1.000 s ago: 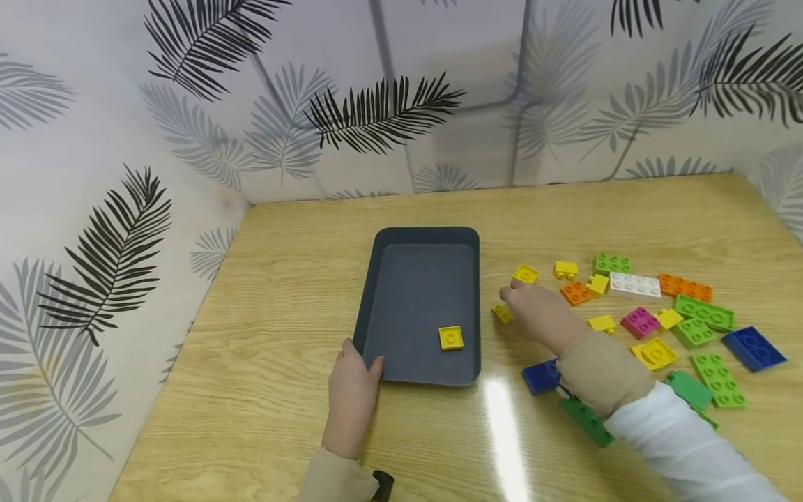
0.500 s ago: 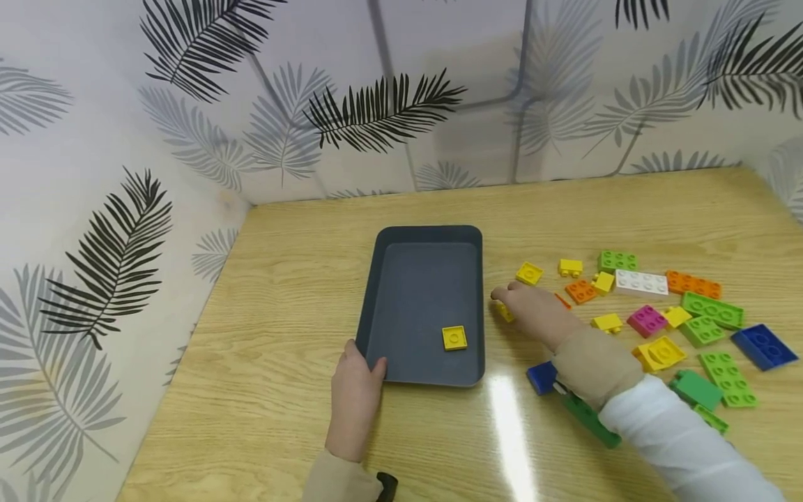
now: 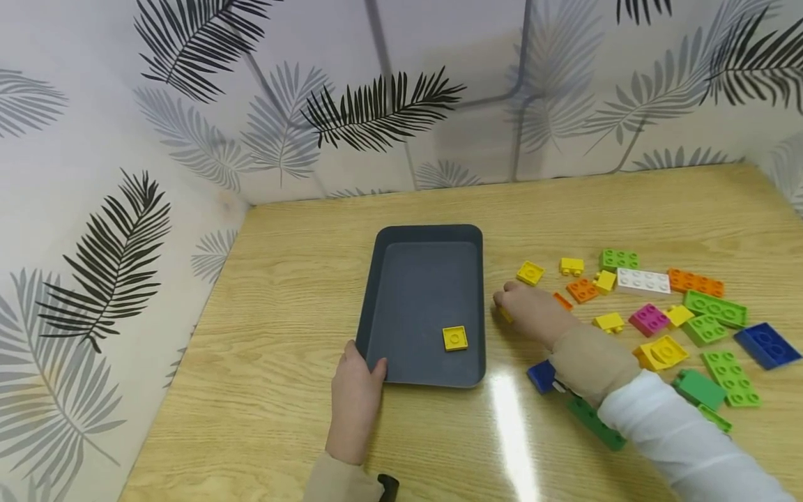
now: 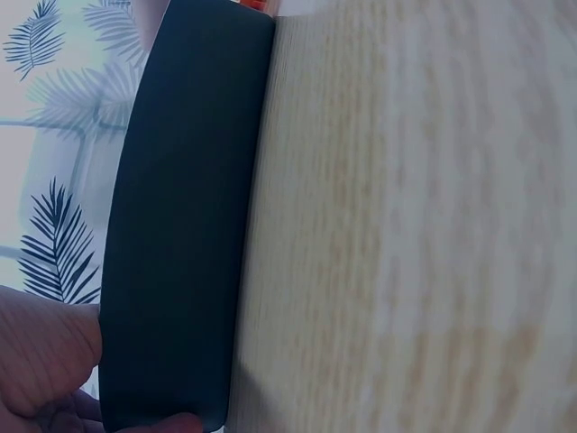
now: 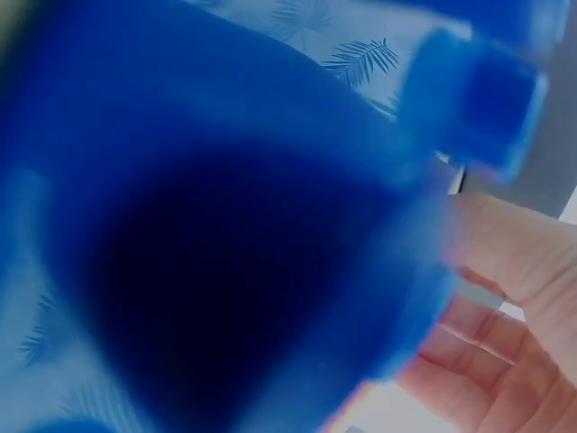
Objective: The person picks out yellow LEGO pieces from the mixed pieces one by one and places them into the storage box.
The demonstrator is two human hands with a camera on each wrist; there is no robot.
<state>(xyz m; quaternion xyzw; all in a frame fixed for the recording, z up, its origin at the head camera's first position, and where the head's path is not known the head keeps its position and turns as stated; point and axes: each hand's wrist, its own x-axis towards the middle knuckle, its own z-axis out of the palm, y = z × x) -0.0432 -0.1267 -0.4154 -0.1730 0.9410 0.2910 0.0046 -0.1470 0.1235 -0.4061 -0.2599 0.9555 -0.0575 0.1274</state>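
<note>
A dark grey tray (image 3: 370, 307) lies on the wooden table, with a yellow brick (image 3: 454, 339) inside its lower right part. My left hand (image 3: 355, 397) grips the tray's near left corner, thumb over the rim; the left wrist view shows the tray's outer wall (image 4: 185, 216) beside the fingers. Just right of the tray, my right hand (image 3: 533, 310) is down at the table with curled fingers on a small yellow brick (image 3: 505, 315), most of which is hidden under them. A blurred blue brick (image 5: 252, 117) fills much of the right wrist view, in front of the hand.
Several toy bricks lie across the right side, among them a white brick (image 3: 643, 280), a pink brick (image 3: 649, 319) and a blue brick (image 3: 768, 346). Another blue brick (image 3: 541, 376) and a dark green brick (image 3: 596, 423) lie beside and under my right forearm. A patterned wall covering (image 3: 452, 139) rises behind.
The right hand's fingers have closed down over the small yellow brick, which now shows less. An orange brick has come into view behind that hand. The left hand stays on the tray.
</note>
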